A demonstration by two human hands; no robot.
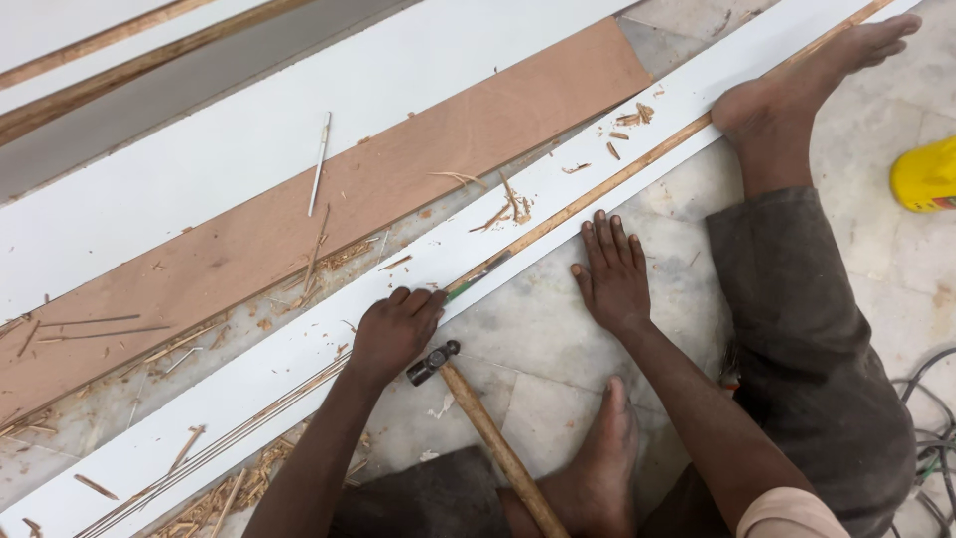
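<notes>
We see the left hand [395,329], fingers curled around a green-handled tool [476,276], pressing on the long white board [299,344] laid across the marble floor [538,329]. The right hand [612,274] lies flat, fingers spread, just beside the board's edge. A hammer [478,418] rests on the floor between the arms, wood shavings [249,483] scattered around.

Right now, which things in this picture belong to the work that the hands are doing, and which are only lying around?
In use:
- left hand, gripping a green-handled tool
- right hand, flat beside the board edge
- long white board with its wooden edge strip
- hammer, close by the hands

Lying about:
- brown plywood sheet
- wood shavings
- yellow object
- cables
</notes>
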